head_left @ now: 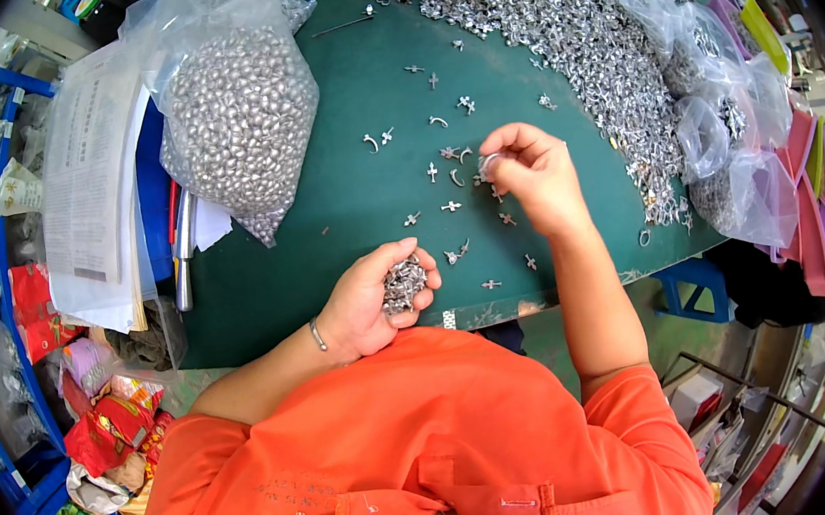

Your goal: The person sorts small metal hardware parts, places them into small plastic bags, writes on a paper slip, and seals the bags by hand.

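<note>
My left hand is cupped near the table's front edge, its fingers curled round a heap of small silver metal pieces. A metal bangle circles that wrist. Farther out, my right hand pinches a small silvery piece between thumb and fingertips; its exact kind I cannot make out. Scattered on the green tabletop around and left of the right hand lie several little silver crosses and curved pieces.
A large heap of small silver parts spreads over the far right. At the far left stands a clear bag of silver beads, beside papers and pens. Plastic bags line the right edge; a blue stool is below.
</note>
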The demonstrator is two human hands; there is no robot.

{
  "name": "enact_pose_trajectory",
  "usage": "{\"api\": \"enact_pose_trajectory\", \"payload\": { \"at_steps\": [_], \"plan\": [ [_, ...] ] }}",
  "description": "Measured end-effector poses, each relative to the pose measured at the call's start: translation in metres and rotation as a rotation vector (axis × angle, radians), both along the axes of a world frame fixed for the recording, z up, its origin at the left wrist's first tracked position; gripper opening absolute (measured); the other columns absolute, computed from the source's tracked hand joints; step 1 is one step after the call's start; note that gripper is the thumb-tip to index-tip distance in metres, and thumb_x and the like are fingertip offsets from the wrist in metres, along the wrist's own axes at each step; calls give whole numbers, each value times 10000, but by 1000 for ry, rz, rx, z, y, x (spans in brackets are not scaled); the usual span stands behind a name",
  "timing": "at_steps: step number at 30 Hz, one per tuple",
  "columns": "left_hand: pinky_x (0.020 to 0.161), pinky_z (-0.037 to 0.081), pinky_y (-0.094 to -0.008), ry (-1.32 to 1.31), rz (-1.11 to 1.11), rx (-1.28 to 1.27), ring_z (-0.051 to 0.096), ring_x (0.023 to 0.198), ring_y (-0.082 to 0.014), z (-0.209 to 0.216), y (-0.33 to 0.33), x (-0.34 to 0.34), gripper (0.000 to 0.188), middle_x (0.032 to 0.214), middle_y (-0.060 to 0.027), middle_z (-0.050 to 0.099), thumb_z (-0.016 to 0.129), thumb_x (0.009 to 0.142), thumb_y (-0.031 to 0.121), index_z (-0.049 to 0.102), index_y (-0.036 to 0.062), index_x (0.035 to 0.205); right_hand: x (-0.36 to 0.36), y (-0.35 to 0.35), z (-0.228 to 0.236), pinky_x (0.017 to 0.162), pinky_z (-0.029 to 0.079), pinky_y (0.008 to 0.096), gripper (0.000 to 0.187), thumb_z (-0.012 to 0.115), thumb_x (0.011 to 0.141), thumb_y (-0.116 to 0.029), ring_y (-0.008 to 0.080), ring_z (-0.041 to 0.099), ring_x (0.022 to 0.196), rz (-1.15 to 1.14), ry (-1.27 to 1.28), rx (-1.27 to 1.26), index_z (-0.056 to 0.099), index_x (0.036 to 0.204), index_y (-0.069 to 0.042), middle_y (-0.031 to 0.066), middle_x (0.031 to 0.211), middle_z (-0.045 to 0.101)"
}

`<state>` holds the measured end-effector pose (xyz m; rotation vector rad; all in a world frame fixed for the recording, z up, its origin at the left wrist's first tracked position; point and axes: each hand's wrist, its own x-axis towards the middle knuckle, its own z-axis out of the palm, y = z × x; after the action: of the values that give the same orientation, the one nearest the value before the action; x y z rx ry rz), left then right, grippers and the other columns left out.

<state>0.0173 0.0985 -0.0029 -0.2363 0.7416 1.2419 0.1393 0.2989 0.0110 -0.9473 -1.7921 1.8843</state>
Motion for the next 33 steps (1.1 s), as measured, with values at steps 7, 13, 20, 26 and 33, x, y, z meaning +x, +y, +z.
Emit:
{"api": "enact_pose_trajectory", "payload": {
  "at_steps": [7,13,20,26,33],
  "plan": [
    [396,346,-219,27,-3,-5,528,621,-149,1,0,0,295,830,-111,592,475,972,308,585,57,863,-11,-12,-7,678,504,335,141,613,773,-8,233,621,747,184,-239,698,651,907,14,131,890,607],
    [395,347,-219,17,4,0,529,622,-151,2,0,-1,291,832,-113,591,478,970,306,583,54,869,-20,-24,-4,730,517,429,126,643,717,-37,355,613,777,272,-341,977,662,838,-12,159,849,597],
    [392,347,-221,33,10,15,532,622,-153,-1,1,1,295,831,-113,590,471,972,307,580,51,875,-11,21,1,653,522,299,144,646,708,-28,196,639,667,-18,-291,521,668,843,16,126,783,647],
    [391,344,-223,43,21,4,528,616,-152,0,0,0,294,828,-113,589,468,973,302,577,48,873,-25,4,-6,750,516,392,147,652,722,-33,332,624,794,160,-384,817,668,864,0,170,868,599],
    [392,340,-219,60,27,18,519,612,-155,1,0,0,290,824,-114,585,474,971,304,577,51,876,3,26,-7,648,500,304,114,668,767,-59,169,607,692,48,-236,464,669,867,-5,81,798,641]
  ]
}}
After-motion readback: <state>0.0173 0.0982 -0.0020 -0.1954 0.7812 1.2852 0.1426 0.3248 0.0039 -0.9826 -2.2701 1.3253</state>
